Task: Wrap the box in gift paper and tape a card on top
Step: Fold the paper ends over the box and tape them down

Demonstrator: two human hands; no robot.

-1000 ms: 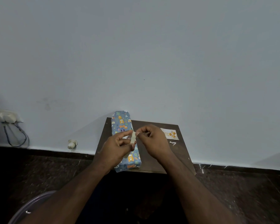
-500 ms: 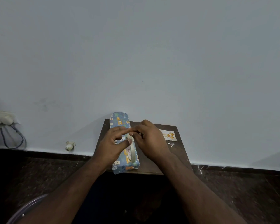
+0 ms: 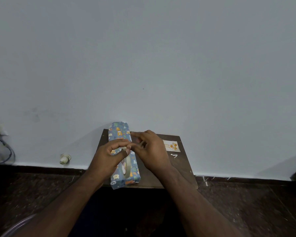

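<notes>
Blue patterned gift paper already covers the box (image 3: 123, 156), which lies lengthways along the left edge of the small brown table (image 3: 183, 170), its far end against the wall. Your left hand (image 3: 109, 158) hovers over the middle of the box with thumb and forefinger curled toward each other, apparently pinching a strip of clear tape (image 3: 126, 165) that runs down the top toward the near end; the strip is too faint to say for certain where it is held. Your right hand (image 3: 150, 151) sits just beside it, fingers loosely bent and one extended toward the box's far right edge, gripping nothing that can be made out. The card (image 3: 171, 145) waits near the far right corner of the table, well apart from the box, with a small white scrap (image 3: 174, 155) just in front of it. The likely risk is the tape: if you let it slack, it could fold on itself or stick to your fingertips and lift the paper seam. The box's near end overhangs the table's front edge, so a hard press there could tip it.
</notes>
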